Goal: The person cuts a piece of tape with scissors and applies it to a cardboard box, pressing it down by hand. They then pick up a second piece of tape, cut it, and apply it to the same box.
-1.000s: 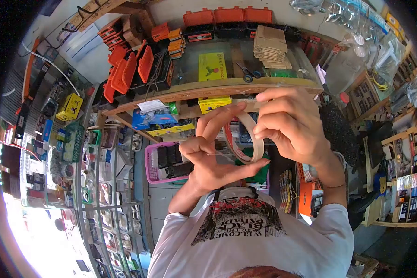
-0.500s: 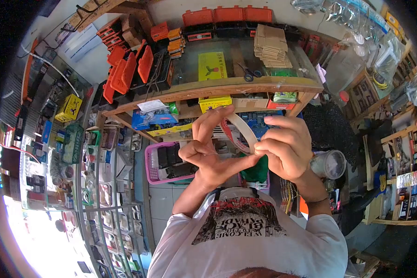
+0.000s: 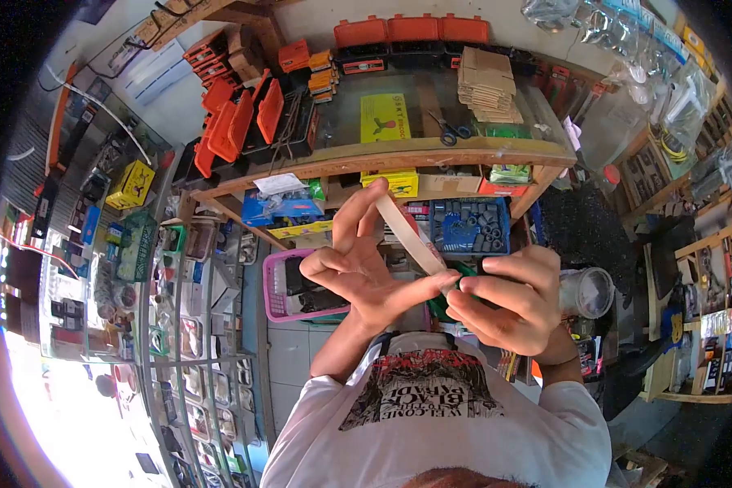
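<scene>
Two bare hands meet at a cream tape roll (image 3: 412, 237), seen nearly edge-on and slanting down from the left fingertips toward the right ones. The left hand (image 3: 358, 281) is spread wide, its thumb (image 3: 419, 294) at the lower end of the roll and a raised fingertip at the upper end, so the roll is held across the gap between them. The right hand (image 3: 508, 301) has its fingers curled, with thumb and forefinger drawn almost together right beside the left thumb tip; whether they pinch the tape's edge cannot be told

Nearest below the fingers is the white printed T-shirt (image 3: 472, 439). Just beyond the roll, above the right fingertips, a blue tray (image 3: 468, 250) holds grey pipe fittings (image 3: 490, 236). Left of the left fingers, partly hidden by that hand, stands a pink plastic basket (image 3: 270, 297) with dark items in it. To the right of the right knuckles is a round clear tub (image 3: 590, 293)

Farther off, above the left fingertips, a yellow box (image 3: 398, 184) sits under a wood-edged counter (image 3: 439, 156). On its top, beyond both hands, lie scissors (image 3: 447, 132) and a stack of folded cardboard (image 3: 486, 85); farthest, at the back, are black cases with orange lids (image 3: 415, 29)
</scene>
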Motion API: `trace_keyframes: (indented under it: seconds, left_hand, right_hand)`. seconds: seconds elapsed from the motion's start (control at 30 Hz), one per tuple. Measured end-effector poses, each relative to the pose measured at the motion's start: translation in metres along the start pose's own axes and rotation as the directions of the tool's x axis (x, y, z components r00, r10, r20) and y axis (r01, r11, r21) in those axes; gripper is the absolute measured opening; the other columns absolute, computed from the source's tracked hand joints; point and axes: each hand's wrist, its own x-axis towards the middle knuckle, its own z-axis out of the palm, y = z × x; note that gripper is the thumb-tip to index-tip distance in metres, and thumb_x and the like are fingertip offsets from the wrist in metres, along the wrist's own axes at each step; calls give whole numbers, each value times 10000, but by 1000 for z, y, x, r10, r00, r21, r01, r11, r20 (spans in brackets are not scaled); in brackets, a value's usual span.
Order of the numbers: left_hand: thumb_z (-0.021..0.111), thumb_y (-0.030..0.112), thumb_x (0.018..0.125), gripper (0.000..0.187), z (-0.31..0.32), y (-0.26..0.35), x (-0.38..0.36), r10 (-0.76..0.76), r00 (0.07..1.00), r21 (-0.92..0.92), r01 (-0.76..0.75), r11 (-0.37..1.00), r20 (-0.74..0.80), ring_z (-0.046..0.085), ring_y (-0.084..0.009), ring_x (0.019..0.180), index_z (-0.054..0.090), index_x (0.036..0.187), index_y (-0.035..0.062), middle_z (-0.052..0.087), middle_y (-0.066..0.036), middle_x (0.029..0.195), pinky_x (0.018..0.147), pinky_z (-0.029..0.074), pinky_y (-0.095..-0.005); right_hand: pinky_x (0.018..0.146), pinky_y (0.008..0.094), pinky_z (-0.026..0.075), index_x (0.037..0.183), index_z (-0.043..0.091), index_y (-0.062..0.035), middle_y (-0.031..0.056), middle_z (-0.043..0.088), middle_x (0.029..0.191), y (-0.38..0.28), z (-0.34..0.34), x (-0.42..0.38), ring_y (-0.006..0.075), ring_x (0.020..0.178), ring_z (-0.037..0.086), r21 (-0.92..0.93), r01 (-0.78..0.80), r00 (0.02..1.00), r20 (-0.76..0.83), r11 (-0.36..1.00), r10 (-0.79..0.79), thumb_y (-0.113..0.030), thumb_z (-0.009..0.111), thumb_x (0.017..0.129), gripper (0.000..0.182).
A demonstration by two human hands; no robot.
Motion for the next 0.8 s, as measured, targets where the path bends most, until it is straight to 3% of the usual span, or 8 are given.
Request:
trace_keyframes:
  seconds: [0.2, 0.23, 0.33, 0.37, 0.47, 0.6, 0.63, 0.8]
  left_hand:
    - [1017, 211, 618, 980, -2, 2, 5, 4, 1000, -64, -4, 998, -7, 463, -425, 1379, 214, 1179, 243, 421, -291, 1469, 1092, 444, -575]
    - [1015, 214, 621, 974, -2, 2, 5, 0, 1000, -106, -1, 994, -13, 458, -426, 1384, 219, 1181, 247, 419, -293, 1472, 1098, 441, -573]
    - [1010, 224, 631, 957, -1, 4, 4, -25, 999, -223, 20, 975, -21, 446, -430, 1396, 232, 1188, 252, 410, -301, 1482, 1109, 437, -564]
    - [1008, 228, 635, 955, 0, 6, 4, -38, 999, -255, 31, 966, -20, 444, -431, 1397, 234, 1192, 251, 407, -305, 1487, 1109, 440, -558]
    - [1008, 235, 635, 952, 5, 7, 3, -99, 995, -391, 92, 916, 2, 433, -441, 1407, 242, 1201, 246, 395, -318, 1501, 1110, 448, -549]
    - [1013, 240, 625, 957, 10, -3, 1, -178, 984, -487, 166, 857, 22, 415, -447, 1426, 250, 1203, 238, 392, -332, 1508, 1106, 456, -551]
    - [1018, 235, 612, 965, 11, -1, 0, -254, 967, -511, 218, 831, -1, 400, -448, 1440, 259, 1209, 238, 376, -341, 1526, 1122, 435, -569]
    - [1012, 226, 619, 950, -6, -17, -1, -287, 954, -436, 296, 850, 88, 358, -429, 1478, 328, 1277, 206, 338, -327, 1574, 1157, 371, -570]
  right_hand:
    - [787, 371, 471, 1048, 794, -274, -60, 724, 1084, -1, -21, 0, 206, 982, 641, 129, 4, 1000, -6, 992, -4, -263, 892, 746, 318]
    - [805, 389, 481, 1051, 787, -215, -29, 730, 1070, 1, -18, 1, 235, 976, 646, 190, -45, 999, -18, 981, 49, -264, 886, 745, 325]
    - [834, 401, 495, 1062, 778, -136, 11, 728, 1087, 12, -12, 12, 270, 981, 651, 319, -290, 956, 148, 902, 255, -271, 884, 736, 368]
    - [880, 400, 496, 1067, 768, -74, 43, 723, 1102, 19, -8, 14, 294, 1004, 650, 398, -307, 949, 203, 865, 243, -266, 882, 735, 400]
    - [919, 391, 484, 1072, 772, -89, 43, 721, 1118, 22, 9, 16, 290, 1030, 647, 422, -322, 939, 260, 848, 227, -258, 876, 743, 385]
    - [879, 401, 471, 1078, 776, -109, 2, 700, 1034, 27, 23, 8, 237, 1012, 642, 428, -220, 967, 215, 877, 137, -205, 869, 738, 366]
    - [861, 405, 456, 1053, 774, -108, -14, 674, 972, 25, 24, 9, 217, 975, 635, 411, -225, 968, 199, 883, 154, -178, 865, 735, 338]
    - [875, 411, 443, 1018, 775, -127, 1, 654, 965, 44, 22, 9, 226, 967, 620, 247, -223, 952, 261, 943, 157, -163, 857, 743, 289]
